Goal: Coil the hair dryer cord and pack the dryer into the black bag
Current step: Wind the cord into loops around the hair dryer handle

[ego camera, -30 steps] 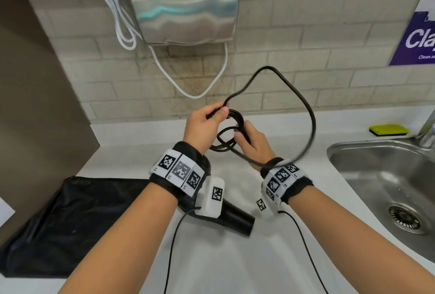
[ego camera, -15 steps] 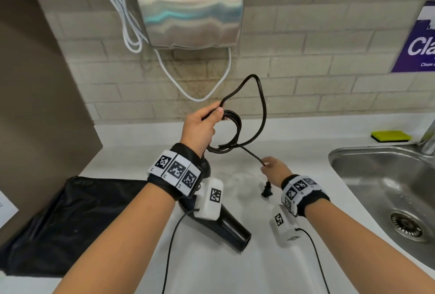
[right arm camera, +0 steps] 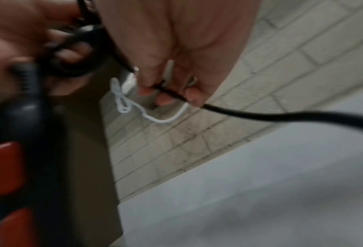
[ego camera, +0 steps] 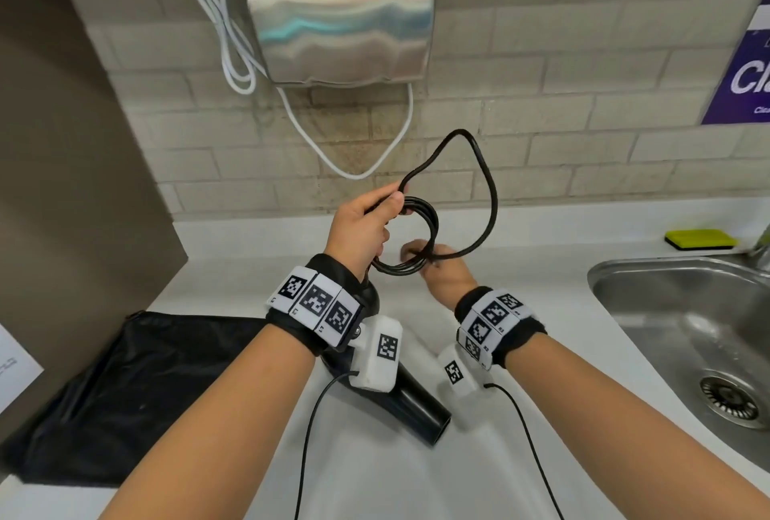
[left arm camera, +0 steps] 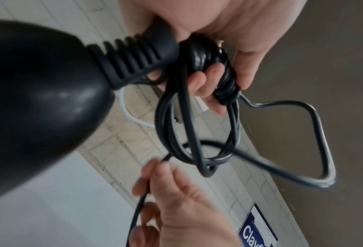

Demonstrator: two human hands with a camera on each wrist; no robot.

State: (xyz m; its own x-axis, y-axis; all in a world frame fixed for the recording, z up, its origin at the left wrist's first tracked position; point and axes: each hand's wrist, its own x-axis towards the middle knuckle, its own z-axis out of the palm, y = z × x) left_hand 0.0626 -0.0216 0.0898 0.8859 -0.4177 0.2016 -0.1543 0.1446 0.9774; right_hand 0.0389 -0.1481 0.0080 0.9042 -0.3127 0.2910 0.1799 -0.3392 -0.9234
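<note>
My left hand (ego camera: 387,207) grips several coiled turns of the black cord (ego camera: 421,244) above the counter, by the ribbed strain relief (left arm camera: 134,61) at the end of the dryer's handle. A free loop of cord (ego camera: 491,203) arcs up and to the right. Just below the coil, my right hand (ego camera: 421,257) pinches the cord (right arm camera: 167,90) between thumb and fingertips. The black hair dryer (ego camera: 412,403) sits under my left wrist, its barrel pointing to the lower right. The black bag (ego camera: 125,386) lies flat on the counter at the left.
A steel hand dryer (ego camera: 337,15) and a looped white cable (ego camera: 225,32) hang on the tiled wall behind. A steel sink (ego camera: 687,332) is set in the counter at the right, with a yellow sponge (ego camera: 700,238) behind it. A brown panel (ego camera: 62,144) borders the left.
My right hand has come up and left from near the plug end to the bottom of the coil, bringing the cord with it. The free loop has swung wider to the right.
</note>
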